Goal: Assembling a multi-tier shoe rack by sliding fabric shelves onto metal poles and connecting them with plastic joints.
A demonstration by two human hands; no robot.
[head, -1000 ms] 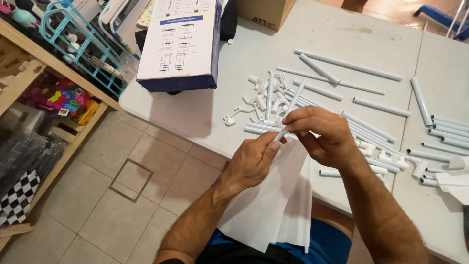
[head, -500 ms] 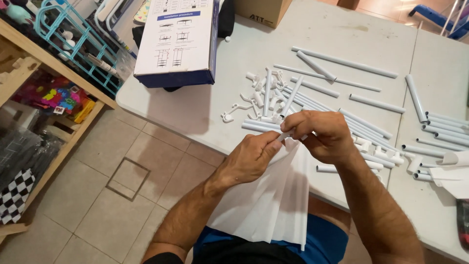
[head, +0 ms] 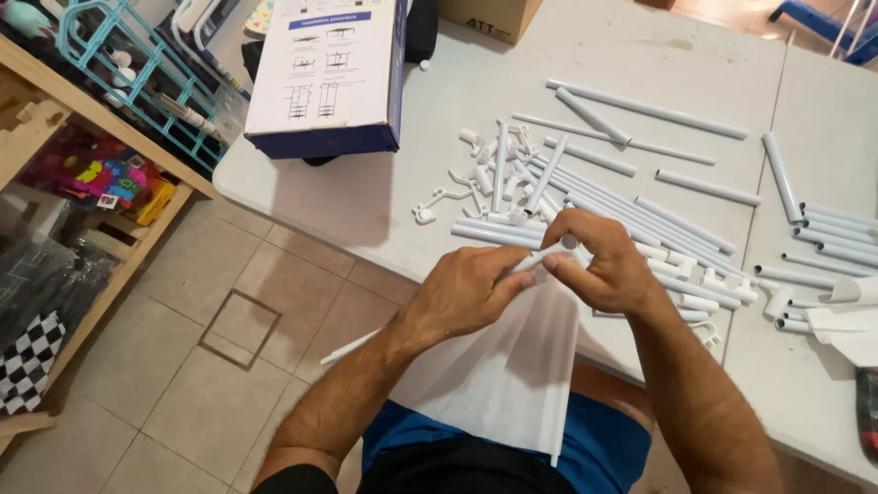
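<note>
Both hands are working together just over the near edge of the white counter (head: 366, 197). The left hand (head: 471, 291) is gripping a thin white tube (head: 540, 259) along its length, while the right hand (head: 608, 265) is pinching the tube's upper end — a white fabric sheet (head: 508, 375) is hanging from it over the lap. Loose white tubes (head: 640, 215) and small plastic connectors (head: 489, 165) are lying on the counter just beyond — a printed cardboard box (head: 329, 78) is sitting farther left.

Both forearms bare, reaching forward and converging at centre. Left hand (head: 471, 291): knuckles up, fingers curled closed in a grip. Right hand (head: 605, 261): fingers bent inward, thumb and fingertips pinched together, close to the left hand.
</note>
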